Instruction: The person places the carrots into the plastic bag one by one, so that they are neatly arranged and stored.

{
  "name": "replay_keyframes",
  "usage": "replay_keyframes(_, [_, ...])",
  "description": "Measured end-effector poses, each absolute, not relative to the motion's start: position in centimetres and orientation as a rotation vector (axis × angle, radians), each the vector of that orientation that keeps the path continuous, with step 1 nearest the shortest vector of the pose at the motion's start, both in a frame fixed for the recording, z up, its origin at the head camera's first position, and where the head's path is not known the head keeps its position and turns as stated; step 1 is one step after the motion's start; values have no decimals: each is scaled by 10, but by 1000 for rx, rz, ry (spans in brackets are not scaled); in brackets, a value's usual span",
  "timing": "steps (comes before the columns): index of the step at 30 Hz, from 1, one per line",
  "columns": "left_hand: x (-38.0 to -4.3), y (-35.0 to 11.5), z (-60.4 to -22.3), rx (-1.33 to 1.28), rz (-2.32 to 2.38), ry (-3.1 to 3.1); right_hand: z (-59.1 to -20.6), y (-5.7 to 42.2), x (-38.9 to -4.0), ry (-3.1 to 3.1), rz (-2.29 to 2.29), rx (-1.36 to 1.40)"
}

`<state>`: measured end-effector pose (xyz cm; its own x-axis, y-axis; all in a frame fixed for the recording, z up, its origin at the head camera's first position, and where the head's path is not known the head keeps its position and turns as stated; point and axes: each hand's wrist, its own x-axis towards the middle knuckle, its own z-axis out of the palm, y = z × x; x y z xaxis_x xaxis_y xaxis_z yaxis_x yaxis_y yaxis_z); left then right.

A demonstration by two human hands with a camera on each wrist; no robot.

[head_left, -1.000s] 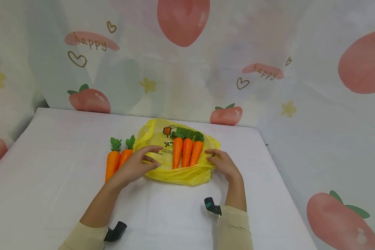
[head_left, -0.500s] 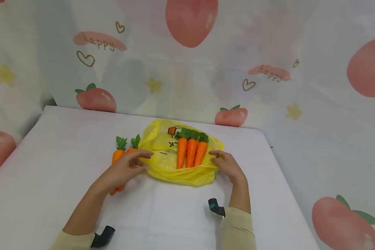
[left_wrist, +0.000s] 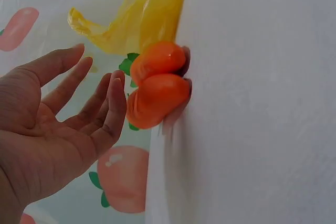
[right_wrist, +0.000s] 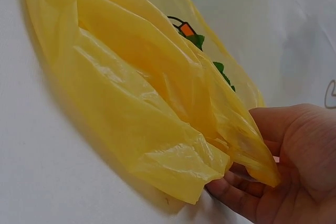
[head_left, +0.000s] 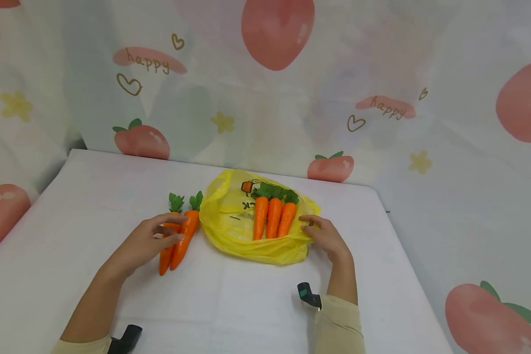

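Two orange carrots (head_left: 187,236) with green tops lie side by side on the table, left of a yellow plastic bag (head_left: 234,243). Over them hovers my left hand (head_left: 143,246), fingers apart and loosely bent; the left wrist view shows a gap between that hand (left_wrist: 63,119) and the carrots (left_wrist: 160,100). Three more carrots (head_left: 274,219) lie in the bag's mouth, tops away from me. At the bag's right edge, my right hand (head_left: 329,238) holds the rim. The right wrist view has the bag's yellow film (right_wrist: 142,103) tucked between the fingers of that hand (right_wrist: 294,166).
A white-covered table (head_left: 230,305) carries everything. Behind it hangs a fruit-printed cloth (head_left: 265,113), which also runs along both sides. Black wrist cameras (head_left: 126,339) sit at the sleeve cuffs.
My left hand has moved left and toward me, from the bag's left side to over the two loose carrots, uncovering more of them. My right hand stays at the bag's right edge.
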<state>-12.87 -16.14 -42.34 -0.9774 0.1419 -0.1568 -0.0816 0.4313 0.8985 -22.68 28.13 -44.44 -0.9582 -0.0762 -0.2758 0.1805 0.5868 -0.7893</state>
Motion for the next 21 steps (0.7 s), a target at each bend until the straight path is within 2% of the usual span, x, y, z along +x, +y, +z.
replay_keyframes(6, [-129,-173,-425,-29,1544,2499,-445,281,-226,2536,-1315,87])
replay_keyframes(21, [-132,-198,-436,-32,1554,2543,-446,283,-227,2539,-1325,71])
